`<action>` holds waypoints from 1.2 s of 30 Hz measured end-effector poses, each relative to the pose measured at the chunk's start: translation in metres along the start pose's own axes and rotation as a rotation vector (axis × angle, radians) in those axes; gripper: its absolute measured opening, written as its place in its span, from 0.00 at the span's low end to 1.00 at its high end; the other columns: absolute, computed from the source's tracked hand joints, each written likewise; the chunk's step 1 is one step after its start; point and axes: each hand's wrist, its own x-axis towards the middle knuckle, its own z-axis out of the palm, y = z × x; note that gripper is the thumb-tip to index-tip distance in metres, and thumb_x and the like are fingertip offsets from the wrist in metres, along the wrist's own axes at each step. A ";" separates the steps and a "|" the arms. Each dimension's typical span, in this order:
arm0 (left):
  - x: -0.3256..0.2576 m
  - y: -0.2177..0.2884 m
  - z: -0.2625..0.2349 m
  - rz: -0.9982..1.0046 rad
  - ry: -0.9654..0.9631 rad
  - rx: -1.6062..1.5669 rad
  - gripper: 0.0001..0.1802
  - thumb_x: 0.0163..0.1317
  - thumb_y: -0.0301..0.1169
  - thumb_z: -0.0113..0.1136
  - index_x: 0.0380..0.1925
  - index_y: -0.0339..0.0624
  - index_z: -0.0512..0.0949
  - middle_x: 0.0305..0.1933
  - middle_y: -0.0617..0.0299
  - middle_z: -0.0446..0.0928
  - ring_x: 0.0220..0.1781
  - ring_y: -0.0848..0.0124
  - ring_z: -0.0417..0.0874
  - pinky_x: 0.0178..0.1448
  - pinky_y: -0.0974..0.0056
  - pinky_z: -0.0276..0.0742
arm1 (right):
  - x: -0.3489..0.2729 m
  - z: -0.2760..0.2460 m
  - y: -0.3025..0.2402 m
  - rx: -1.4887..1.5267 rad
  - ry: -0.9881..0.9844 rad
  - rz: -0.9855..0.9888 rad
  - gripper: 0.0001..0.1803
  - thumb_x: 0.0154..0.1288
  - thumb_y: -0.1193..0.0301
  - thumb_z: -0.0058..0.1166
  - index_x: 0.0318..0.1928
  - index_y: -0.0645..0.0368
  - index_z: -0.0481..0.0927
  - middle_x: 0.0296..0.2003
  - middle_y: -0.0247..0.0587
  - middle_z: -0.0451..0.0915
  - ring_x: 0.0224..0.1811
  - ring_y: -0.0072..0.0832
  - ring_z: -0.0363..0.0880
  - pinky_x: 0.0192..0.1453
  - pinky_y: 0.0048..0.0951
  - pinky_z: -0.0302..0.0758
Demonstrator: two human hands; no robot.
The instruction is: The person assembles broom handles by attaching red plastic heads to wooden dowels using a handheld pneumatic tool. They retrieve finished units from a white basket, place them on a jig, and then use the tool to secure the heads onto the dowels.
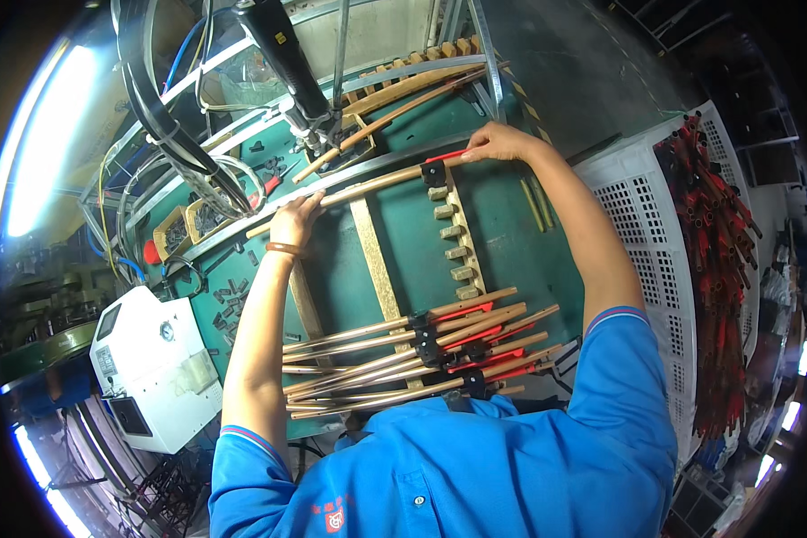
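Note:
A long copper-coloured tube point(377, 183) lies slantwise along the far side of the wooden rack, with a black bracket point(433, 174) and a red strip point(448, 156) near its right end. My left hand point(296, 221) has its fingers closed over the tube's left part. At the other end, my right hand point(498, 143) pinches the tube beside the red strip; its fingertips partly hide that end. Nearer to me, several similar tubes point(359, 369) with black brackets and red strips lie in a loose pile across the rack's near part.
A black powered driver point(282, 58) hangs on an arm beyond the tube. Notched wooden blocks point(457, 235) line the rack on the green table point(332, 260). Small dark parts point(230, 300) lie at left, near a white machine point(157, 369). A white crate point(641, 238) beside red-and-copper tubes stands at right.

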 end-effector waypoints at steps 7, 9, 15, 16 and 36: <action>-0.006 0.011 0.000 0.031 0.040 0.063 0.17 0.54 0.34 0.64 0.45 0.54 0.79 0.28 0.60 0.73 0.33 0.58 0.77 0.36 0.56 0.74 | -0.015 0.036 0.007 -0.084 0.249 -0.010 0.20 0.52 0.54 0.65 0.40 0.55 0.84 0.36 0.43 0.83 0.41 0.36 0.79 0.49 0.34 0.72; -0.002 0.016 0.004 0.017 0.070 0.095 0.18 0.51 0.33 0.65 0.44 0.53 0.80 0.36 0.62 0.76 0.39 0.59 0.77 0.41 0.57 0.74 | -0.019 0.051 0.020 -0.214 0.350 0.012 0.21 0.52 0.52 0.65 0.42 0.51 0.84 0.44 0.43 0.80 0.51 0.41 0.75 0.57 0.40 0.70; -0.025 0.071 -0.055 0.038 0.071 0.058 0.32 0.49 0.35 0.68 0.57 0.50 0.71 0.57 0.53 0.71 0.57 0.52 0.71 0.58 0.53 0.67 | -0.090 0.100 -0.056 -0.394 0.602 -0.275 0.27 0.54 0.60 0.62 0.55 0.51 0.74 0.51 0.42 0.74 0.55 0.40 0.70 0.59 0.43 0.68; -0.050 0.079 -0.061 0.025 -0.008 -0.157 0.30 0.50 0.35 0.68 0.55 0.46 0.71 0.55 0.53 0.72 0.54 0.51 0.73 0.57 0.53 0.69 | -0.112 0.117 -0.062 -0.269 0.445 -0.300 0.26 0.54 0.58 0.62 0.52 0.53 0.74 0.46 0.42 0.75 0.52 0.42 0.73 0.56 0.44 0.70; -0.008 0.076 -0.006 0.058 0.185 -0.304 0.11 0.49 0.24 0.64 0.35 0.45 0.81 0.34 0.59 0.74 0.39 0.57 0.74 0.42 0.56 0.72 | -0.096 0.066 -0.005 -0.572 0.768 -0.365 0.12 0.49 0.77 0.62 0.37 0.56 0.80 0.36 0.34 0.77 0.45 0.34 0.75 0.48 0.34 0.76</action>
